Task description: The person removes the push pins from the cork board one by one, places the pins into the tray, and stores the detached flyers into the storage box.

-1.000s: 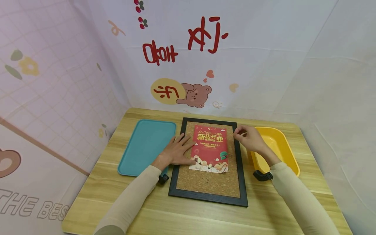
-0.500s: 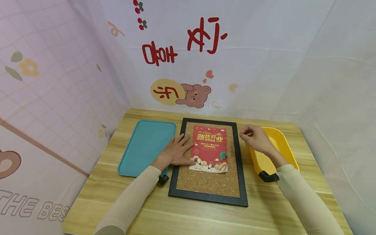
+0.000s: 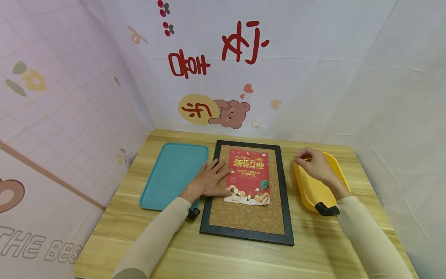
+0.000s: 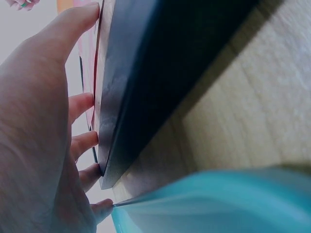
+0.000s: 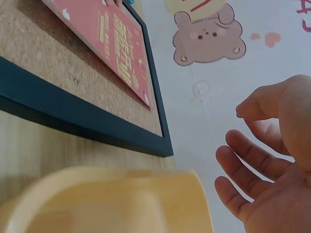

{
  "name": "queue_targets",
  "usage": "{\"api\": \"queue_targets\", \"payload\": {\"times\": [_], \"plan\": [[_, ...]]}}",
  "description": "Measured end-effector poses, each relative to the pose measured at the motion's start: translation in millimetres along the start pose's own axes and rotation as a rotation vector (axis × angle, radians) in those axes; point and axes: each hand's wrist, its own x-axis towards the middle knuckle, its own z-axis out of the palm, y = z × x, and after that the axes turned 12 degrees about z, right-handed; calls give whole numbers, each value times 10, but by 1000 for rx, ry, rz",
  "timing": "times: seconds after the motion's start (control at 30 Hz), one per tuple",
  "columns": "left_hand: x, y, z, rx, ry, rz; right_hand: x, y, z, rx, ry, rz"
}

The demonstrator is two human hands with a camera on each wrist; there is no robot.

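Observation:
A red poster with yellow lettering lies on a cork board with a black frame. My left hand rests spread at the board's left side, thumb and fingertips reaching the poster's left edge. In the left wrist view, its fingers lie along the frame. My right hand hovers over the yellow tray, right of the board. Its thumb and index finger pinch a tiny pin-like thing with a bluish tip, mostly hidden. In the right wrist view, the poster's right edge lifts slightly off the cork.
A flat teal tray stands left of the board, partly under my left forearm. All of it sits on a wood-grain table. A printed white cloth wall rises behind the table and along its sides.
My right hand has moved right, from beside the poster's upper right edge to over the yellow tray, fingertips still pinched. My left hand and the poster have stayed in place.

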Motion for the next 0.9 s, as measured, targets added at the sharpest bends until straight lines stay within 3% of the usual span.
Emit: {"api": "queue_targets", "payload": {"times": [0.47,0.9], "plan": [[-8,6,-4,8,-3,3,-10,207,-146,-40,-4,98],[-22,-2,-19,14,0,18,69,405,-175,9,-31,163]]}}
